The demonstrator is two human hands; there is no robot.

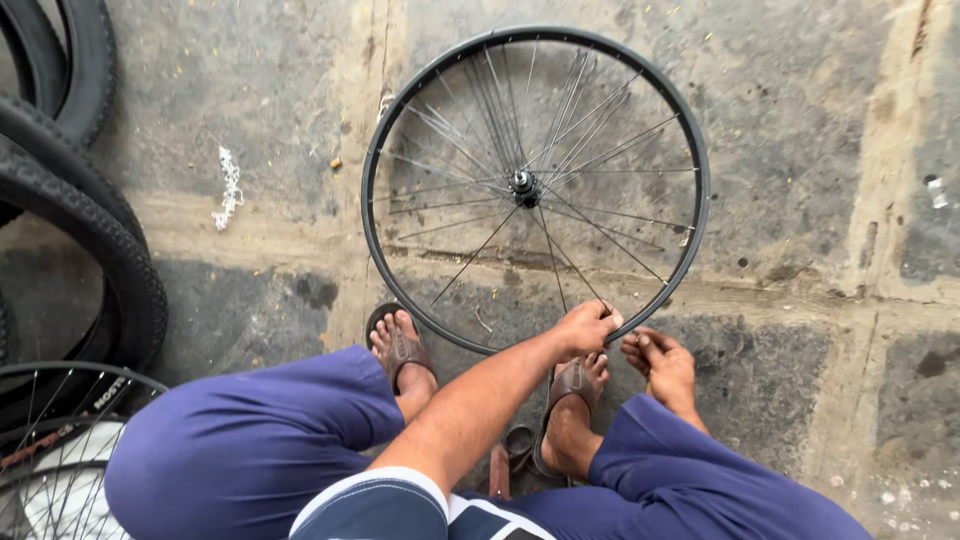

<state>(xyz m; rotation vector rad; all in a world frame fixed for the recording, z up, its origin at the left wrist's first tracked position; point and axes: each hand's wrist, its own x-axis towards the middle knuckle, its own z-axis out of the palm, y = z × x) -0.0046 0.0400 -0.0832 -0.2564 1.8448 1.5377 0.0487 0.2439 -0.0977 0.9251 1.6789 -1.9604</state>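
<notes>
A black bicycle wheel rim [372,150] with thin metal spokes and a small hub [523,184] lies flat on the concrete floor in front of me. My left hand [583,328] reaches across to the rim's near edge, with its fingers closed on the rim where a spoke meets it. Just to the right, my right hand [658,362] hovers off the rim, its fingers curled against the thumb. Whether it holds something small is hidden. I squat in blue trousers, with sandalled feet [398,345] touching the rim's near side.
Black tyres [110,240] are stacked at the left edge, and a second spoked wheel [60,440] lies at the bottom left. A white scrap [229,187] lies on the floor. A small brown object [499,470] sits between my feet. Bare concrete stretches to the right.
</notes>
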